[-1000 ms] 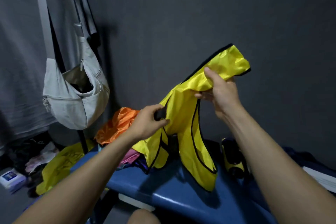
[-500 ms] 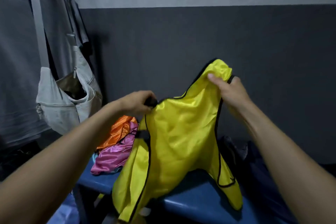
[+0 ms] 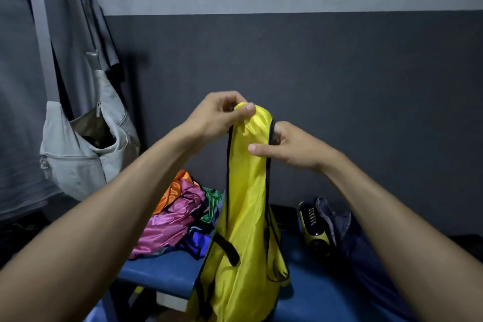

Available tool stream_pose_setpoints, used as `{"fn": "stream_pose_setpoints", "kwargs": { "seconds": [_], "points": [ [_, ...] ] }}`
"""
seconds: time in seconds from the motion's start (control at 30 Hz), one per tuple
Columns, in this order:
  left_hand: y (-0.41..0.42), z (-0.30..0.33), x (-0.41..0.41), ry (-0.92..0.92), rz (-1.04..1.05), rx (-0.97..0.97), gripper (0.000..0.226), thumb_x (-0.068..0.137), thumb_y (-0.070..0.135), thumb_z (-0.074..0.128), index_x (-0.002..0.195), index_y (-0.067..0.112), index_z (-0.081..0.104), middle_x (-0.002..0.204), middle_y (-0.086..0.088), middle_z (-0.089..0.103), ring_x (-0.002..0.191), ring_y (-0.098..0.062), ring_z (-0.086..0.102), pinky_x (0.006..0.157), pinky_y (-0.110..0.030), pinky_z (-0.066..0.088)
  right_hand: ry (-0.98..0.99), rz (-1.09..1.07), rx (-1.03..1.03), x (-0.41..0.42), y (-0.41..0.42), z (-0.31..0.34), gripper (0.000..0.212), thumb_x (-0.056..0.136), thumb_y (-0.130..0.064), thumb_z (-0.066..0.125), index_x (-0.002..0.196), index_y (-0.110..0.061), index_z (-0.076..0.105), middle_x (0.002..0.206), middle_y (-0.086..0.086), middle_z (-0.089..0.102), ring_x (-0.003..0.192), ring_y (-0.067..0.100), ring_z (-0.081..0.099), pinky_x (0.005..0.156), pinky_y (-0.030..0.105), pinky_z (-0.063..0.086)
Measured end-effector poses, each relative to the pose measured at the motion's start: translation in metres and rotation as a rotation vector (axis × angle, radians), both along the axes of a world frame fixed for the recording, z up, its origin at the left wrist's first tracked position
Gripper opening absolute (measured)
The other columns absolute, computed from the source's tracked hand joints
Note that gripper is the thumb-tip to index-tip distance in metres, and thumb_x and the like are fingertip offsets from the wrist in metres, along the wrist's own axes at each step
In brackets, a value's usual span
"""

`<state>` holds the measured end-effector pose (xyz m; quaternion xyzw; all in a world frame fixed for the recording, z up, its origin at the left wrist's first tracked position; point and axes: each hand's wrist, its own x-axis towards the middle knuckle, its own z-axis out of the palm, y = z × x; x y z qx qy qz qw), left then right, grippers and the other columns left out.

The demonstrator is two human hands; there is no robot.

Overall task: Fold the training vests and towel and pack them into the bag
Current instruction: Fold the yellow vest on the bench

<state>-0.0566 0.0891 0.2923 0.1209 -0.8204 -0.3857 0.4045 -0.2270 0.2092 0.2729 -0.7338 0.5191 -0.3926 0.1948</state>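
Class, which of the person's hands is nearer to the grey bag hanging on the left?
Left. The left hand pinches the yellow vest top on the side toward the grey bag; the right hand grips the vest's far edge.

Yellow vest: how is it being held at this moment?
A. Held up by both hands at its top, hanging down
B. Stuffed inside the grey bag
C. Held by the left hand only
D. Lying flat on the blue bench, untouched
A: the left hand and the right hand both pinch the top of the yellow vest, which hangs down toward the blue bench.
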Motion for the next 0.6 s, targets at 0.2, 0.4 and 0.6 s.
{"fn": "stream_pose_setpoints", "kwargs": {
  "seconds": [0.2, 0.4, 0.6],
  "points": [
    [-0.007, 0.028, -0.004, 0.196, 0.163, -0.115, 0.021, 0.094, 0.032, 0.073, 0.077, 0.022, 0.065, 0.073, 0.001, 0.059, 0.065, -0.011, 0.048, 0.058, -0.028, 0.037, 0.202, -0.073, 0.212, -0.006, 0.005, -0.089, 0.046, 0.088, -0.059, 0.071, 0.093, -0.014, 0.069, 0.09, 0.0, 0.068, 0.082, 0.014, 0.064, 0.081, 0.04, 0.052],
    [-0.022, 0.031, 0.001, 0.233, 0.257, -0.182, 0.022, 0.094, 0.037, 0.071, 0.085, 0.017, 0.068, 0.074, 0.007, 0.06, 0.067, -0.006, 0.051, 0.063, -0.029, 0.041, 0.159, -0.195, 0.301, -0.04, 0.037, -0.172, 0.065, 0.079, -0.07, 0.073, 0.124, -0.023, 0.069, 0.127, -0.005, 0.065, 0.118, 0.011, 0.063, 0.103, 0.043, 0.051],
    [-0.036, 0.02, 0.009, 0.302, 0.357, -0.143, 0.026, 0.097, 0.032, 0.068, 0.089, 0.008, 0.067, 0.077, 0.007, 0.058, 0.07, -0.005, 0.051, 0.065, -0.027, 0.043, -0.068, -0.147, 0.23, -0.064, 0.068, -0.191, 0.071, 0.089, -0.024, 0.081, 0.15, -0.028, 0.045, 0.144, -0.017, 0.057, 0.133, 0.008, 0.055, 0.107, 0.031, 0.048]
  ]
}}
